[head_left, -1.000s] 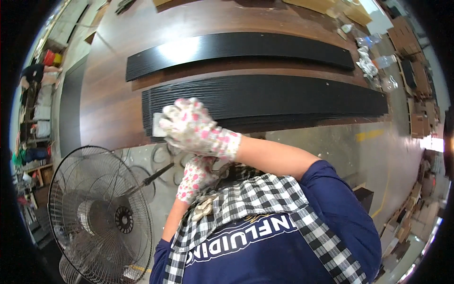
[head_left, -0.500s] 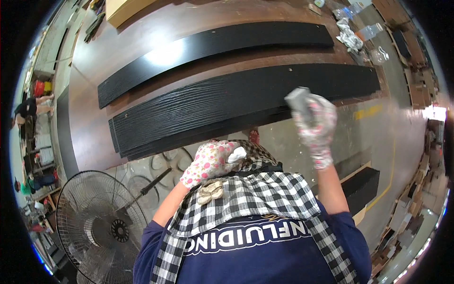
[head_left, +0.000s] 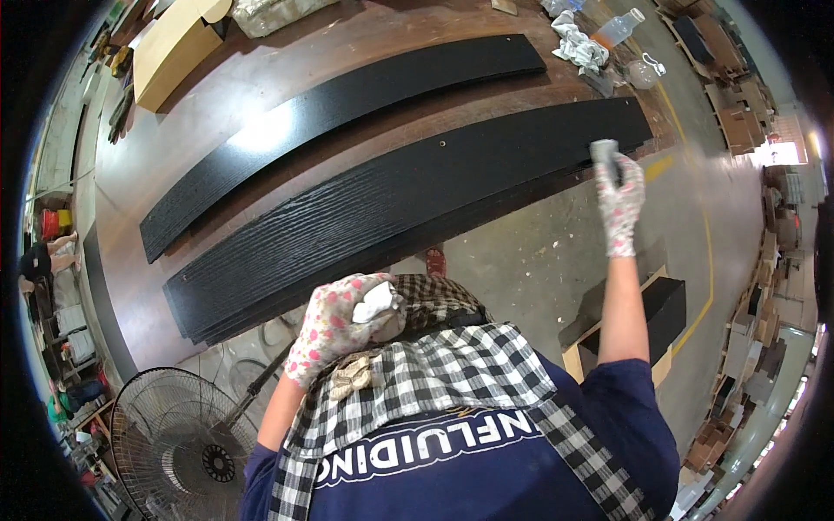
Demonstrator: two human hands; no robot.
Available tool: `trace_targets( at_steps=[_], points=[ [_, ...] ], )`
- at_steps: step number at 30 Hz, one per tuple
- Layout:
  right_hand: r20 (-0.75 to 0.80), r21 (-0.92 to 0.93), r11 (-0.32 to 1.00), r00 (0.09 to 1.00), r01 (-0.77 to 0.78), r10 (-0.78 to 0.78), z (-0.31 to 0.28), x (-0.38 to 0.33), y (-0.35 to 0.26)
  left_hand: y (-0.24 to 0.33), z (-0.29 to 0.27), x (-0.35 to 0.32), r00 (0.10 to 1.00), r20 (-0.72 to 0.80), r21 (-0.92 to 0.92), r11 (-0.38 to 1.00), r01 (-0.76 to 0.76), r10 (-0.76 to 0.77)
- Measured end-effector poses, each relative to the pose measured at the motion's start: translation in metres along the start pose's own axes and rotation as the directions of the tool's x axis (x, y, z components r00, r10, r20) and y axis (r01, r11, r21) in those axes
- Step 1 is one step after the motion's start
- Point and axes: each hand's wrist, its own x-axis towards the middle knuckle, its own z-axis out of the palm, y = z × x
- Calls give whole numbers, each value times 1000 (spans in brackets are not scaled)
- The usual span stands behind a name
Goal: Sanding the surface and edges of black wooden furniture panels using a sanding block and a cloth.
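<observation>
My right hand (head_left: pixel 623 201), in a white glove with pink flowers, is closed around a small grey block (head_left: pixel 602 151). It is at the right end of the front stack of long black boards (head_left: pixel 395 193); I cannot tell whether the block touches the top board. The top board has a ribbed grain and small holes near its far edge. Close to my waist, my left hand (head_left: pixel 328 323), gloved alike, is closed on a crumpled white cloth (head_left: pixel 376 301). A second stack of black boards (head_left: pixel 347 94) lies behind the first on the brown table (head_left: pixel 187 113).
A pedestal fan (head_left: pixel 178 443) stands at the lower left. Bottles (head_left: pixel 618 29) and a crumpled white rag (head_left: pixel 578 45) sit at the table's far right corner. A yellowish box (head_left: pixel 174 52) lies far left. Another black piece (head_left: pixel 665 308) rests low on my right.
My right hand has moved right with the grey block, toward the boards' right end. My left hand still holds the white cloth. The view has turned, so the boards slant more.
</observation>
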Motion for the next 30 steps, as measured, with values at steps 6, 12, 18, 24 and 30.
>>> trace_targets(
  at_steps=[6,12,18,24,30],
  points=[
    [43,340,940,999,4,-19,7,32,-60,21,-33,-3,907,-389,144,983,-111,159],
    [233,674,639,714,370,-660,60,17,-249,-18,-36,4,915,-358,461,887,0,187],
    [91,847,199,234,492,-968,96,-22,-411,-50,-6,8,934,-289,498,866,-43,212],
    [-43,879,-145,-226,455,-973,86,-113,-528,-81,62,33,848,-427,260,940,-219,316],
    [91,802,-75,-245,593,-965,105,-96,-566,-68,32,30,901,-395,90,984,-156,179]
  ],
)
